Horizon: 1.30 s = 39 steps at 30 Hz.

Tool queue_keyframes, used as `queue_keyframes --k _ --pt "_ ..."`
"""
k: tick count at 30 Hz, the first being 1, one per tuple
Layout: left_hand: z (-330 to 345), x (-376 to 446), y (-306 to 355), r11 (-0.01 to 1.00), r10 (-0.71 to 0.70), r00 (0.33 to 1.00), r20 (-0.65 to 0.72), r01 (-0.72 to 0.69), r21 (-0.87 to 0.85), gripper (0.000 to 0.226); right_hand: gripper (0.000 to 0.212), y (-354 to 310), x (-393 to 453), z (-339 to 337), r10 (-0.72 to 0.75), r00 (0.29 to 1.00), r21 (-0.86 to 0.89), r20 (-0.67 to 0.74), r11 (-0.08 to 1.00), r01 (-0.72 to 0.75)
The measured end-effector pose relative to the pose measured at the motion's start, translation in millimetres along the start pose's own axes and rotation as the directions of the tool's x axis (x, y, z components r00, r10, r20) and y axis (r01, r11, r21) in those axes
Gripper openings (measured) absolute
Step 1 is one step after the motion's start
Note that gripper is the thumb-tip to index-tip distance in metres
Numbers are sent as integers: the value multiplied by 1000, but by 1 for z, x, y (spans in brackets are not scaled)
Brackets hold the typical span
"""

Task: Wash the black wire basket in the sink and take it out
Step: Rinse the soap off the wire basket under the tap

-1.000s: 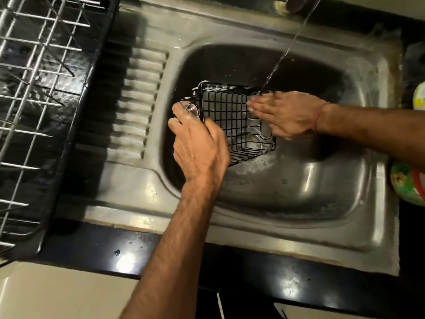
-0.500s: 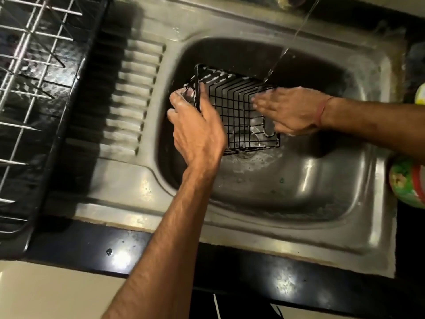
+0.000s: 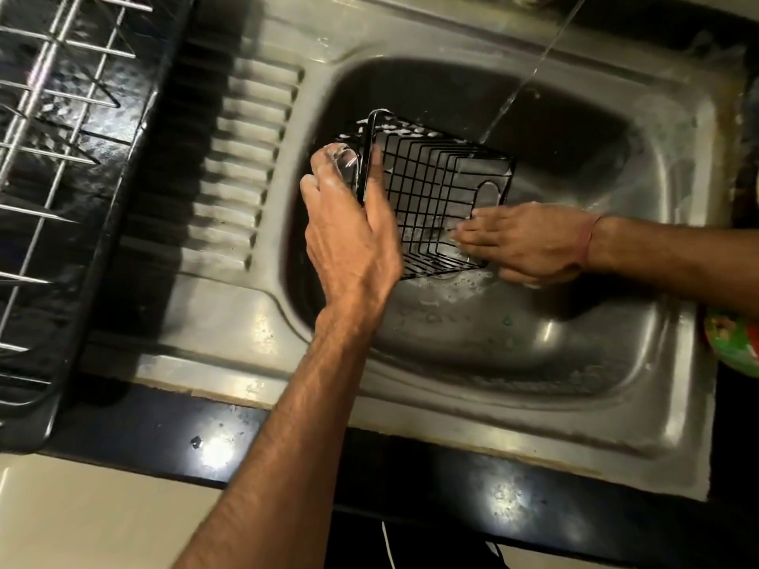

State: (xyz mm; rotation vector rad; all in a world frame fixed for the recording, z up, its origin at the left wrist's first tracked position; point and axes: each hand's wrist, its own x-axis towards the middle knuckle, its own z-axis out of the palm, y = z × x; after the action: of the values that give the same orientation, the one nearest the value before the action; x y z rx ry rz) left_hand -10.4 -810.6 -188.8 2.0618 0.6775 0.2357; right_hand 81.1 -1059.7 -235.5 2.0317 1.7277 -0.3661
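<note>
Gripping basket (image 3: 435,190) rim, left hand (image 3: 349,236); right hand (image 3: 521,244) flat against wires

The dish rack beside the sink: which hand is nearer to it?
Left. The left hand grips the black wire basket at the end toward the dish rack; the right hand is at the basket's far end.

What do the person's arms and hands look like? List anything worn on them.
Both forearms are bare, with no sleeves in view and no gloves. The right hand has a thin reddish thread band around its wrist. The left hand shows no ring, watch or band. Whitish suds cling to the fingers of both hands.
</note>
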Motion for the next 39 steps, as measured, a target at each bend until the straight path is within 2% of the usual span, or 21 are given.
queue_keyframes --k 5,10,12,14,17,18,22,25,28,31,35,36,39 --pt "-3 0 -7 999 25 1000 -3 -25 -30 48 80 19 -5 -5 252 965 -22 -76 967 -254" --pt "7 4 -4 997 -28 999 -37 25 -76 47 74 22 -15 -4 117 993 -23 -26 993 -118" --pt "12 8 -5 993 -73 997 -40 69 -93 49 73 28 -18 -6 160 987 -25 -21 987 -160" --pt "14 13 -8 994 -58 997 -41 54 -97 49 73 25 -15 -7 202 979 9 -10 979 -202" --pt "15 17 -10 997 -21 999 -26 19 -72 51 76 11 -9 -7 -2 993 93 114 996 -8" --pt "14 18 -11 998 -6 1000 -28 5 -64 50 76 11 -8 -8 -16 993 111 117 994 3" --pt "11 16 -22 994 43 998 -46 -47 -103 48 69 23 -12 -13 178 984 90 -9 980 -177" --pt "10 18 -29 990 50 999 -19 -52 -127 54 60 17 -15 -18 178 981 84 -77 982 -171" --pt "17 20 -28 988 9 1000 -2 -9 -157 58 41 19 -25 -20 244 957 84 -156 969 -233" --pt "35 28 -28 971 -52 997 56 64 -229 60 32 22 -37 -20 392 897 109 -204 920 -377" --pt "61 43 -35 944 -102 985 137 140 -300 72 39 15 -40 -24 688 668 226 -283 725 -651" --pt "65 45 -38 939 -112 982 155 156 -307 73 43 15 -38 -24 725 628 234 -283 687 -688" --pt "74 52 -46 915 -120 968 222 195 -353 69 55 24 -39 -26 769 575 326 -279 639 -696"
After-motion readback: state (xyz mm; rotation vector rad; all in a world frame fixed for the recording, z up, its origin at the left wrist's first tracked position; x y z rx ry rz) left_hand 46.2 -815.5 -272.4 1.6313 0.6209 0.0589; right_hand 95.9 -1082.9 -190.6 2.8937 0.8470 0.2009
